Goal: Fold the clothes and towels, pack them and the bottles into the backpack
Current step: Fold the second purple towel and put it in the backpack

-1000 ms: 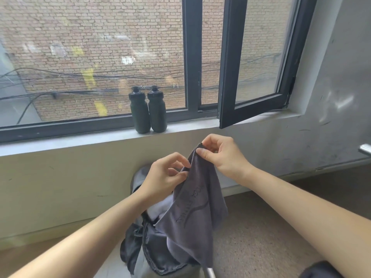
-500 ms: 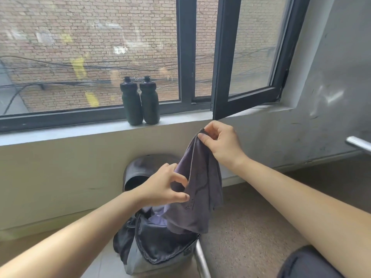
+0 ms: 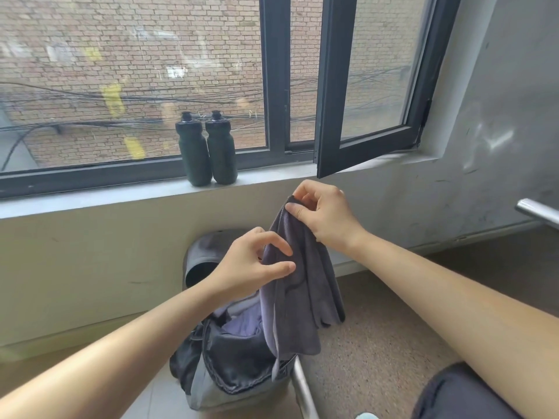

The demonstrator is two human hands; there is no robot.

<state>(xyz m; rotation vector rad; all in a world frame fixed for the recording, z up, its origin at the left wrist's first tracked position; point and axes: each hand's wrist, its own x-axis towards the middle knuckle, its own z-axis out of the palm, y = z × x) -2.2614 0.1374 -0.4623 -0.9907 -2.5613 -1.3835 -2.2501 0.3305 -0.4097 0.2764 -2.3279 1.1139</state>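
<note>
A dark grey towel (image 3: 302, 297) hangs in the air above the open grey-and-black backpack (image 3: 230, 373) on the floor. My right hand (image 3: 323, 216) pinches the towel's top corner. Lower down, my left hand (image 3: 254, 264) holds the towel's left edge between thumb and fingers. A lilac cloth (image 3: 242, 322) lies inside the backpack, whose mouth is partly covered by the towel's lower end. Two dark bottles (image 3: 193, 155) (image 3: 220, 152) stand upright side by side on the window sill (image 3: 90, 198), beyond both hands.
A dark rounded container (image 3: 205, 255) sits against the wall behind the backpack. The open window sash (image 3: 363, 122) juts inward above my right hand. A metal bar (image 3: 302, 388) runs beside the backpack, another metal rail (image 3: 538, 213) is at the right. Dark fabric (image 3: 453, 394) lies at lower right.
My left hand has slid from the top corner down the towel's left edge. My right hand keeps the top corner, and the towel hangs longer between them.
</note>
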